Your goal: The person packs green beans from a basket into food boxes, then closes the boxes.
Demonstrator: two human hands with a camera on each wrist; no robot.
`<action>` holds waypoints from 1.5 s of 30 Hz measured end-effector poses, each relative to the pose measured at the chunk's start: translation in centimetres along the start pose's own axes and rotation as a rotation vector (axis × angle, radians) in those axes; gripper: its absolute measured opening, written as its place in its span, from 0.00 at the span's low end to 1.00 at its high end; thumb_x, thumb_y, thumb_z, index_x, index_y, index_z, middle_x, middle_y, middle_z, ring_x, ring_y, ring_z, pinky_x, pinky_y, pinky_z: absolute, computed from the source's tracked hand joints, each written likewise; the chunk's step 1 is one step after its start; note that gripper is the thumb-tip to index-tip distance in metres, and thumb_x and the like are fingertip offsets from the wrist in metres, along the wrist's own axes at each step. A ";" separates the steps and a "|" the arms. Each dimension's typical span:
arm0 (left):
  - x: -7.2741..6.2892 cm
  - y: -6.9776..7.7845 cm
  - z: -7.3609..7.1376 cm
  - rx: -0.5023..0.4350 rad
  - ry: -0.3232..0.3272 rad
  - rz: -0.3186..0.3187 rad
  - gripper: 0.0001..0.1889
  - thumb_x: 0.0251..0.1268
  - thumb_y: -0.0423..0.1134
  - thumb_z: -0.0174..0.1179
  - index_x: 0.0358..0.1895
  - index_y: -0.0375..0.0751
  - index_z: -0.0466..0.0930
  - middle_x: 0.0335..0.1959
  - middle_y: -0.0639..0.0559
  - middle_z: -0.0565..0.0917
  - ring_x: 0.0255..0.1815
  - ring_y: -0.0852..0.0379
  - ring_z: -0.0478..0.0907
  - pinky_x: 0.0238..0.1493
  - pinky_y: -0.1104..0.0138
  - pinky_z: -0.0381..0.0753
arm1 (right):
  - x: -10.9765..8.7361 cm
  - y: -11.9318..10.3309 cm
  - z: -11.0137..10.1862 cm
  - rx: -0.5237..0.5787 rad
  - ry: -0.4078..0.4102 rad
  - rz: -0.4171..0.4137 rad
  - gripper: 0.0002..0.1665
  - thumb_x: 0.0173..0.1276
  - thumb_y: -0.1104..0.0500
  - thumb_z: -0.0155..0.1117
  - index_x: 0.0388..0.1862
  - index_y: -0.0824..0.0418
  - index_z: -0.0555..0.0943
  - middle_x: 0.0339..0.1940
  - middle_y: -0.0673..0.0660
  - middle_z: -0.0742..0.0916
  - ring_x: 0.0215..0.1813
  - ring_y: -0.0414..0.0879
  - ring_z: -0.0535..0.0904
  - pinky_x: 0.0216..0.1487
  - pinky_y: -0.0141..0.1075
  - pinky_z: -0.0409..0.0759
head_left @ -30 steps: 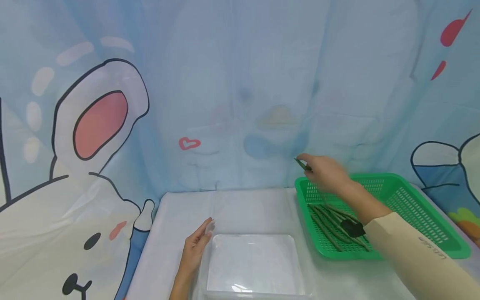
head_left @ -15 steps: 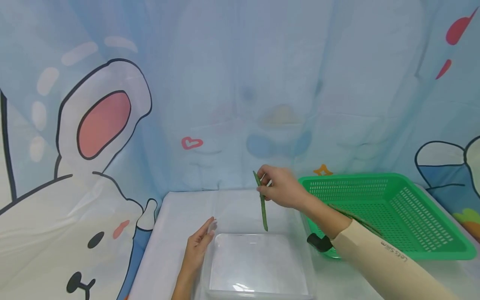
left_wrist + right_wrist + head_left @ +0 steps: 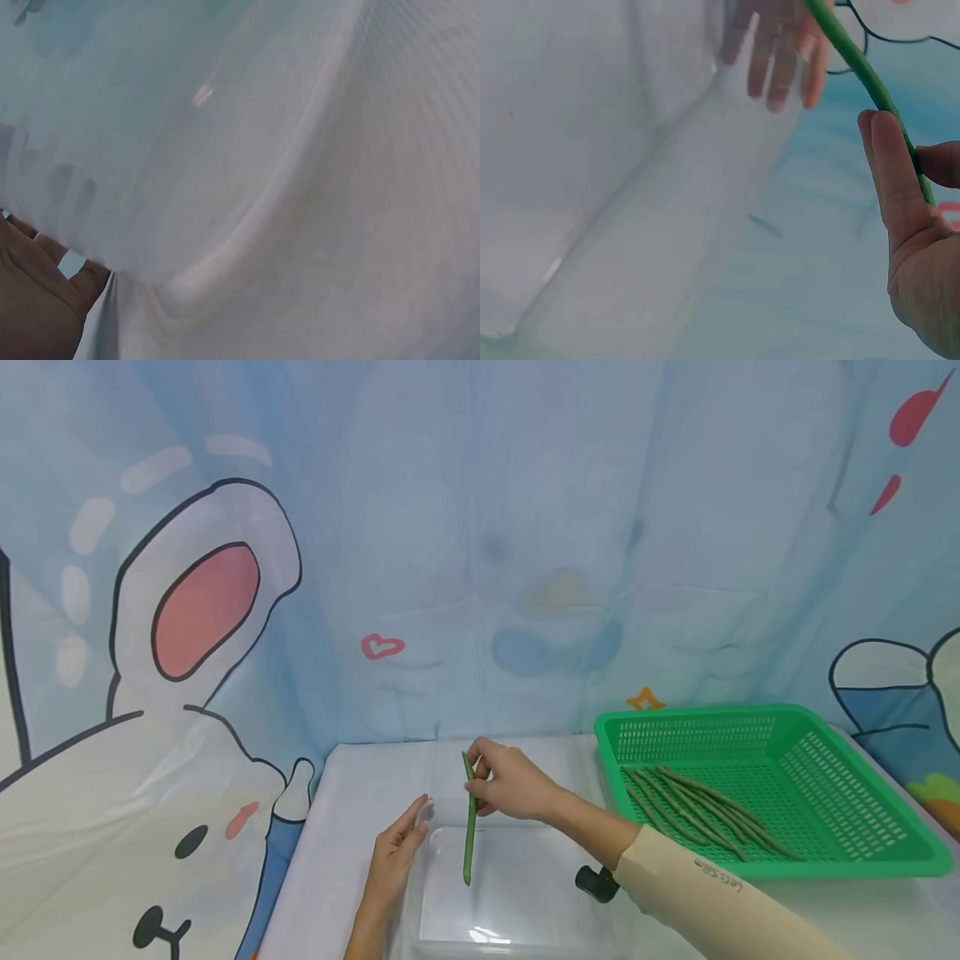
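Note:
My right hand (image 3: 513, 783) pinches a green bean (image 3: 470, 847) near its upper end, between thumb and fingers. The bean hangs almost upright over the left part of a clear plastic container (image 3: 540, 893). In the right wrist view the bean (image 3: 861, 69) runs up from between the thumb and straight fingers (image 3: 891, 161). My left hand (image 3: 393, 852) holds the container's far left corner at the rim. The left wrist view shows part of that hand (image 3: 41, 289) at the edge of the see-through wall (image 3: 247, 217).
To the right stands a green slotted basket (image 3: 933, 852) with several green beans (image 3: 705, 814) lying in its left half. A white cloth covers the table (image 3: 375, 768). Behind it hangs a printed blue curtain (image 3: 465, 527). A black wrist camera (image 3: 597, 883) sits on the right forearm.
My right hand has travelled left and down from above the basket with the bean, which has turned to hang almost upright over the container. The left hand stays at the container's corner.

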State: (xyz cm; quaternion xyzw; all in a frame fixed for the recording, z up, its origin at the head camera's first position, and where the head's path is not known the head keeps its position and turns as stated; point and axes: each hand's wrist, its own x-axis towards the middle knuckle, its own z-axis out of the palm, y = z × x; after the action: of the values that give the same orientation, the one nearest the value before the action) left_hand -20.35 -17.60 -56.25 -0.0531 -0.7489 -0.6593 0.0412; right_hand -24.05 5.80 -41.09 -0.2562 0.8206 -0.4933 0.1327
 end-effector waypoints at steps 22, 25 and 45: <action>-0.1 0.0 -0.1 0.021 0.002 -0.009 0.25 0.80 0.44 0.57 0.76 0.44 0.73 0.76 0.51 0.73 0.81 0.47 0.63 0.81 0.45 0.58 | 1.2 2.4 6.2 0.167 -0.086 0.226 0.09 0.67 0.73 0.70 0.34 0.68 0.77 0.23 0.62 0.89 0.24 0.47 0.88 0.27 0.38 0.89; -0.1 0.2 -0.1 0.027 0.007 -0.020 0.25 0.80 0.44 0.57 0.75 0.44 0.73 0.75 0.54 0.74 0.81 0.51 0.65 0.81 0.56 0.61 | 1.3 3.0 6.8 0.156 -0.090 0.245 0.09 0.66 0.73 0.70 0.32 0.67 0.77 0.23 0.62 0.89 0.23 0.47 0.88 0.27 0.37 0.88; -0.1 0.1 -0.1 0.002 0.004 -0.019 0.26 0.80 0.44 0.58 0.76 0.43 0.72 0.75 0.54 0.75 0.79 0.55 0.66 0.70 0.82 0.61 | 1.1 5.9 8.7 -0.212 -0.074 0.168 0.14 0.67 0.66 0.72 0.25 0.60 0.76 0.17 0.56 0.87 0.19 0.45 0.85 0.18 0.24 0.72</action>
State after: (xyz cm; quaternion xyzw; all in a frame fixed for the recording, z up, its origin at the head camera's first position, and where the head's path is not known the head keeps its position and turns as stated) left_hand -20.26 -17.72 -56.11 -0.0447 -0.7498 -0.6592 0.0364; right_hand -22.61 0.95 -50.38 -0.2171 0.8813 -0.3813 0.1757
